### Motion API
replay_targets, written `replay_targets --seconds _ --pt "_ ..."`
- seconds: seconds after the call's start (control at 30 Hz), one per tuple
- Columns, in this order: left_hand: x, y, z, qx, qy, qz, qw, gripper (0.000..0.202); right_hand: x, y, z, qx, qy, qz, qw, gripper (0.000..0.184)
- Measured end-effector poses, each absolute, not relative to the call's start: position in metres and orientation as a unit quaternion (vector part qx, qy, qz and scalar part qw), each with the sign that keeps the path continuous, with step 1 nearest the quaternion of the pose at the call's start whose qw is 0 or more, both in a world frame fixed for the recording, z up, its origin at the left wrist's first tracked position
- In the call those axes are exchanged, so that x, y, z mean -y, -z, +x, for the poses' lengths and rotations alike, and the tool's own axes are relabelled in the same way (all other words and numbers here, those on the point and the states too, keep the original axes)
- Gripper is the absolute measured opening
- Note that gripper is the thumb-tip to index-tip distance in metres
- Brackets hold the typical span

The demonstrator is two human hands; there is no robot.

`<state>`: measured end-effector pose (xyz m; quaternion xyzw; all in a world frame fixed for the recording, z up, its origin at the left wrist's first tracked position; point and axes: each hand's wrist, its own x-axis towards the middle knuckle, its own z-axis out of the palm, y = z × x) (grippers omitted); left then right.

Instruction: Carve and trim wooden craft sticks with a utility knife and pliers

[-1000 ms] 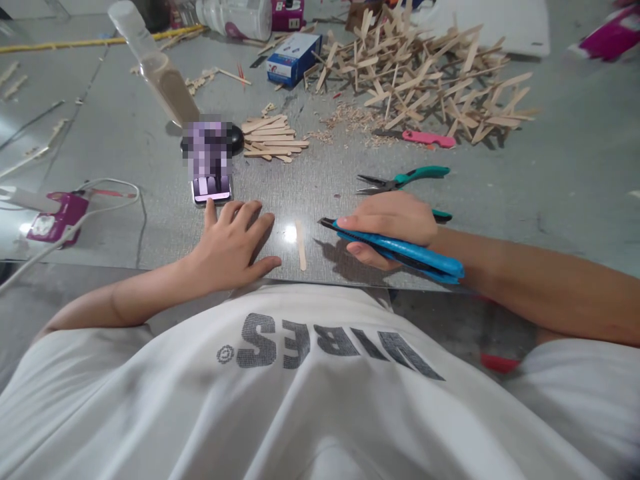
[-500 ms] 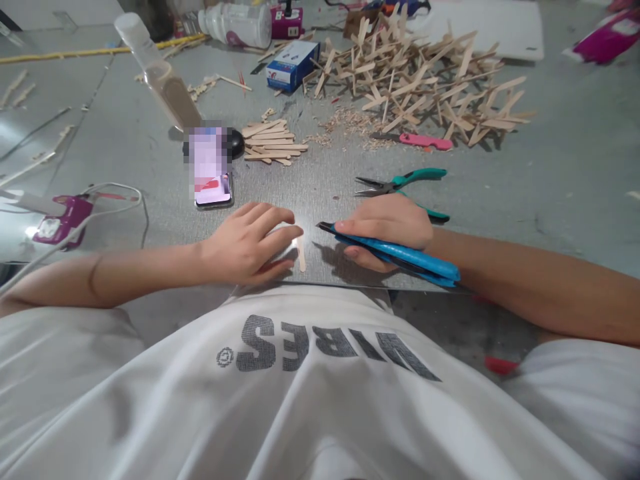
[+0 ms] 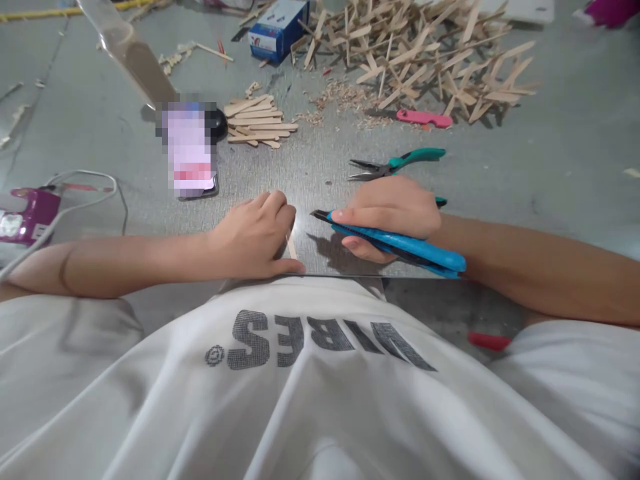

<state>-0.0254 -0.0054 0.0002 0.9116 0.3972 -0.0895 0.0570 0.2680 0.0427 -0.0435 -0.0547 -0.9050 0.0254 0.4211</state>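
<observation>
My right hand point(image 3: 395, 208) grips a blue utility knife point(image 3: 420, 251) just above the table. Its dark blade tip points left toward my other hand. Close to the table's near edge, my left hand point(image 3: 253, 237) rests with fingers curled over a short wooden craft stick point(image 3: 292, 248), its thumb at the stick's lower end. Part of the stick is hidden by those fingers. Pliers with green handles point(image 3: 420, 159) lie just beyond my right hand, which partly covers them.
A tangled heap of joined craft sticks point(image 3: 400, 60) lies at the back. Loose sticks point(image 3: 263, 121) are beside a phone point(image 3: 193, 150) and a leaning bottle point(image 3: 135, 60). There are also a pink folding knife point(image 3: 424, 119), a blue box point(image 3: 277, 32) and a purple corded device point(image 3: 30, 217).
My left fingers have curled down over the craft stick, with the thumb moving to its near end. The knife stays in my right hand. The whole view has shifted slightly.
</observation>
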Motion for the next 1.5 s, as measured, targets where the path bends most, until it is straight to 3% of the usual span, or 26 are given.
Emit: replay_targets --seconds 0.1,0.33,0.5,0.63,0.83,1.03,1.1,1.3,1.5 --pt "0.004 0.0 -0.028 -0.415 0.079 0.904 0.062 0.112 -0.041 0.044 0.267 0.899 -0.023 -0.053 0.434 0.039" --pt "0.004 -0.002 -0.03 -0.409 0.073 0.903 0.108 0.082 -0.039 0.044 0.272 0.911 0.003 -0.078 0.406 0.036" --pt "0.005 -0.004 -0.034 -0.422 0.08 0.901 0.059 0.101 -0.039 0.043 0.28 0.932 -0.001 -0.093 0.352 0.032" --pt "0.008 -0.013 -0.031 -0.434 0.114 0.894 0.014 0.091 -0.038 0.04 0.278 0.932 -0.005 -0.084 0.352 0.03" --pt "0.01 -0.018 -0.028 -0.422 0.151 0.892 0.048 0.09 -0.037 0.033 0.27 0.921 -0.014 -0.052 0.386 0.04" --pt "0.003 0.006 -0.036 -0.368 0.06 0.923 0.095 0.1 -0.03 0.028 0.269 0.926 -0.047 -0.044 0.372 0.034" --pt "0.0 0.01 -0.037 -0.356 0.031 0.927 0.117 0.091 -0.026 0.026 0.269 0.933 -0.072 -0.028 0.351 0.031" --pt "-0.013 -0.003 -0.035 -0.365 0.039 0.906 0.212 0.034 -0.021 0.024 0.27 0.946 -0.081 -0.01 0.315 0.02" --pt "-0.024 -0.007 -0.032 -0.325 0.066 0.915 0.227 0.039 -0.013 0.025 0.27 0.946 -0.126 0.002 0.297 0.029"
